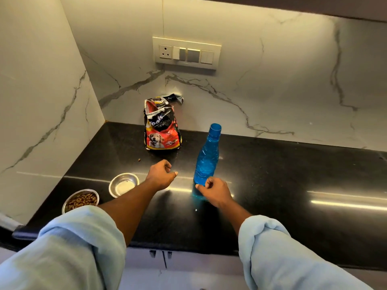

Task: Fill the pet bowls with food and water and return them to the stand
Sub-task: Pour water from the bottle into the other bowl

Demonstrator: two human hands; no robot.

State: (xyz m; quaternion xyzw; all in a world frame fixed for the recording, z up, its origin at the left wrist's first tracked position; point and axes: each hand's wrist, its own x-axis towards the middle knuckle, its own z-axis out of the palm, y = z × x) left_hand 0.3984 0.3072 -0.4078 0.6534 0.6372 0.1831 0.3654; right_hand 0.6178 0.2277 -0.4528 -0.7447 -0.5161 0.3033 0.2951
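On our black desk [272, 185], from the left: kibble-filled bowl [81, 200], empty steel bowl [124, 184], food bag [162, 124] behind. Our left hand [161, 173] hovers loosely curled, grip empty — right hand [215, 191] curls beside the upright blue bottle [206, 162], hold unclear.

Switch panel [186, 52] (one socket) on marble wall [272, 80]; black countertop [293, 185].

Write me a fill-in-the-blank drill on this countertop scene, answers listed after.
1. The steel bowl nearest the counter edge holds ____.
2. The plastic bottle standing on the black countertop is coloured ____.
3. The printed animal on the food bag is a ____.
4. The right hand is at the bottle's ____.

Answers: kibble; blue; dog; base
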